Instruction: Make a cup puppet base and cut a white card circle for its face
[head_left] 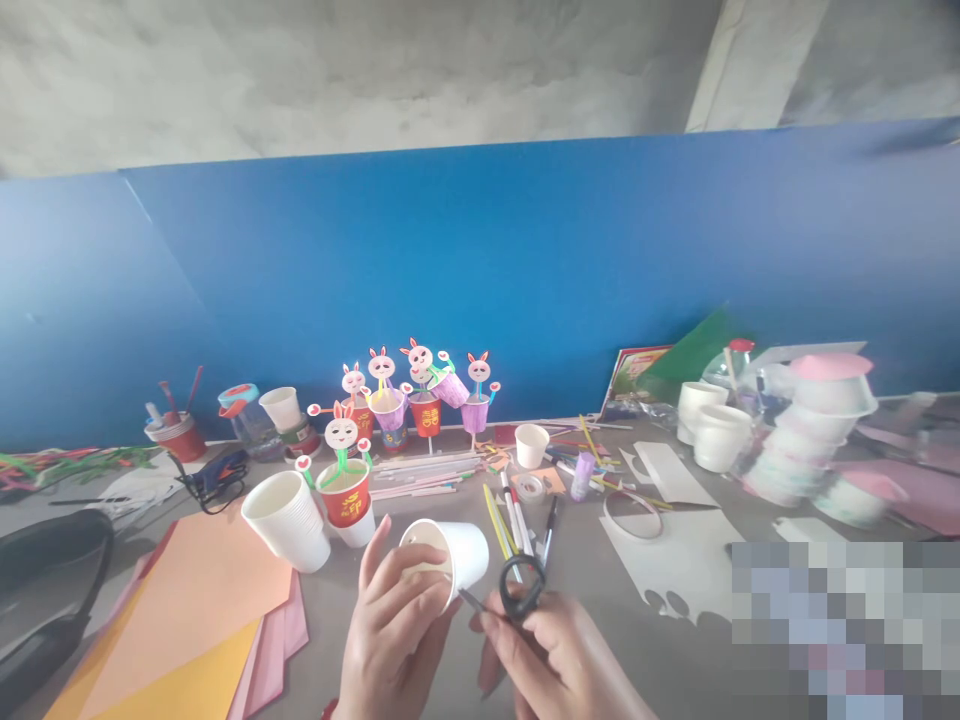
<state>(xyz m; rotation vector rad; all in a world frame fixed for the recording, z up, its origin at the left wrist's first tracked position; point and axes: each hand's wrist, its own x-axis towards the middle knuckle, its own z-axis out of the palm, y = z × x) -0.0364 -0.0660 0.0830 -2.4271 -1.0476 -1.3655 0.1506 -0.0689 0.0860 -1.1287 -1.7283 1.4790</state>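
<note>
A white paper cup (469, 552) lies tipped on its side in my left hand (409, 615), its mouth turned toward the left. The fingers of that hand reach over the rim and into the opening. Black-handled scissors (523, 588) are gripped in my right hand (551, 645). Their dark blade end points left and comes up against the cup's lower side; whether it pierces the wall I cannot tell. Just beyond the left hand stands a red-and-white cup (349, 500) with a paper rabbit on top, beside a stack of white cups (285, 520).
Several rabbit cups (427, 412) stand at the back by the blue partition (480, 270). Pens (517, 510), a tape roll (529, 487) and a purple glue stick (582, 475) lie ahead. Coloured paper (187, 600) covers the left; cut white paper (675, 560) and stacked bowls (806, 440) occupy the right.
</note>
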